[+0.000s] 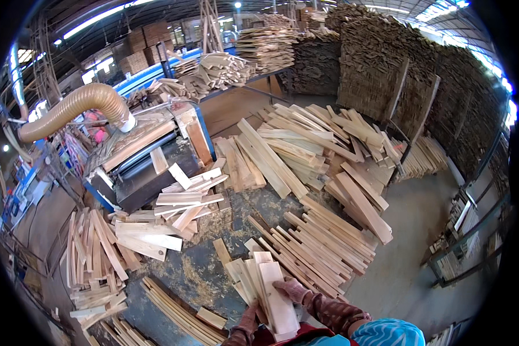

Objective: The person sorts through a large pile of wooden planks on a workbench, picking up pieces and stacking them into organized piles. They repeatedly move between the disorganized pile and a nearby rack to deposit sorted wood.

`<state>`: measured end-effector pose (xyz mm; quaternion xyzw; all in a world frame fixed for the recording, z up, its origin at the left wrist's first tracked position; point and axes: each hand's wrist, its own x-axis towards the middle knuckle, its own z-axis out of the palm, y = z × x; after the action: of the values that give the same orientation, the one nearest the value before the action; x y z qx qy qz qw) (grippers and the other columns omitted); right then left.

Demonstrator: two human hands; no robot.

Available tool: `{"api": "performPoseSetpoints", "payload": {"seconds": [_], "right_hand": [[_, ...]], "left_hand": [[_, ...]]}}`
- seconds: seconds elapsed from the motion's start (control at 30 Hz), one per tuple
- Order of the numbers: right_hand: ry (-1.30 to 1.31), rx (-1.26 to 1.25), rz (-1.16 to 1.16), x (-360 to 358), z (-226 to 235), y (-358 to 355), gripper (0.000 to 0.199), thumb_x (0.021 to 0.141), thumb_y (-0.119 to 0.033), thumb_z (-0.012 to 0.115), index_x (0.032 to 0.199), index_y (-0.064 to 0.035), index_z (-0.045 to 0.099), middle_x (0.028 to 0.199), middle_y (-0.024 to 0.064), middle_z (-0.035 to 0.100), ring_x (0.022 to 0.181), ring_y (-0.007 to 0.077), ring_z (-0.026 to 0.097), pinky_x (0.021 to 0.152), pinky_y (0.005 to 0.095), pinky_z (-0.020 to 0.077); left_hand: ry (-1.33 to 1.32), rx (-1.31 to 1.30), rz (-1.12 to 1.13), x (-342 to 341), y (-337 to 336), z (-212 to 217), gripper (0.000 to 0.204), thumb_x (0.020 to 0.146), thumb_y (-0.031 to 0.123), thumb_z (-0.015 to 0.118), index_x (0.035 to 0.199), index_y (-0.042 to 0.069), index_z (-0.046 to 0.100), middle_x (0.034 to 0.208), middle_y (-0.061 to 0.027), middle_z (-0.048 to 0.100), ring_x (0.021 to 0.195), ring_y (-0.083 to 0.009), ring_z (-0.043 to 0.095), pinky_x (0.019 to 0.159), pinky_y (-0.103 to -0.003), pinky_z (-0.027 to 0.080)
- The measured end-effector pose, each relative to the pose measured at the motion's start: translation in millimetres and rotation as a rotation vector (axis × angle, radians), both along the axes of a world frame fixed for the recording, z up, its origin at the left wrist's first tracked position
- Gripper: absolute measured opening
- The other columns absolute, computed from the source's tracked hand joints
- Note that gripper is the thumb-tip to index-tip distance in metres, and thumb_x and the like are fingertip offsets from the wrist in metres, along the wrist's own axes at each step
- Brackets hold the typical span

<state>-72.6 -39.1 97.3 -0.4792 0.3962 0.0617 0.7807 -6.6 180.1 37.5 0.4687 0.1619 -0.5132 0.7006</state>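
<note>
Close in front of me, several pale wooden boards (275,291) lie in a small bundle, their near ends toward my body. My right hand (293,289) grips the right edge of the top board, its fingers bent over the wood. At the bundle's lower left, my left hand (248,318) is closed against the boards' edge; its fingertips are partly hidden. Just right of the bundle, narrow wooden strips (323,242) lie side by side on the dark table (205,259), which is scattered with sawdust.
A planer-like machine (150,184) with a ribbed tan hose (81,104) stands at left, short boards (181,202) piled before it. Another plank pile (305,138) covers the table's far side. Long strips (181,314) lie at lower left. Tall wood stacks (409,75) rise at right.
</note>
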Motion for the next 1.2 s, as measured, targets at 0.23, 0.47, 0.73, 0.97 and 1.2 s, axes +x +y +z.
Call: {"api": "performPoseSetpoints", "payload": {"seconds": [0.23,0.47,0.73,0.97,1.2], "right_hand": [[0.251,-0.607,0.063,0,83,57,0.092,0.073,-0.058,0.078,0.136,0.0035,0.048,0.120,0.0245,0.067,0.114,0.0343,0.065,0.098,0.0390,0.0515],[0.053,-0.634,-0.029,8,117,96,0.107,0.071,-0.049,0.084,0.153,-0.0055,0.031,0.129,0.0244,0.062,0.118,0.0348,0.063,0.101,0.0374,0.0498],[-0.404,-0.777,-0.313,-36,175,78,0.110,0.077,-0.031,0.085,0.158,-0.0038,0.016,0.137,0.0238,0.056,0.126,0.0305,0.058,0.102,0.0392,0.0486],[-0.262,-1.173,-0.460,-167,172,62,0.107,0.075,-0.034,0.085,0.155,-0.0025,0.020,0.145,0.0296,0.041,0.136,0.0433,0.043,0.111,0.0460,0.0402],[0.002,-1.182,-0.589,-290,129,5,0.113,0.070,-0.041,0.083,0.156,-0.0020,0.021,0.156,0.0327,0.024,0.140,0.0500,0.033,0.115,0.0487,0.0354]], "left_hand": [[0.041,-0.093,-0.128,11,10,29,0.051,0.099,0.046,0.061,0.132,0.007,0.059,0.122,-0.0078,0.067,0.110,-0.0242,0.065,0.096,-0.040,0.055],[0.264,-0.290,-0.213,29,15,68,0.067,0.093,0.055,0.064,0.142,0.012,0.052,0.133,-0.0093,0.063,0.121,-0.0289,0.060,0.107,-0.044,0.050],[-0.032,-0.344,-0.286,52,-49,129,0.067,0.093,0.056,0.063,0.143,0.012,0.052,0.133,-0.0095,0.063,0.121,-0.0290,0.060,0.106,-0.044,0.050],[-0.026,-0.390,-0.476,-69,-140,150,0.068,0.093,0.057,0.062,0.143,0.011,0.052,0.133,-0.0098,0.063,0.120,-0.0291,0.061,0.106,-0.044,0.050],[0.044,-0.387,-0.699,-196,-225,143,0.069,0.094,0.058,0.062,0.143,0.011,0.051,0.133,-0.0100,0.063,0.120,-0.0292,0.061,0.105,-0.044,0.050]]}}
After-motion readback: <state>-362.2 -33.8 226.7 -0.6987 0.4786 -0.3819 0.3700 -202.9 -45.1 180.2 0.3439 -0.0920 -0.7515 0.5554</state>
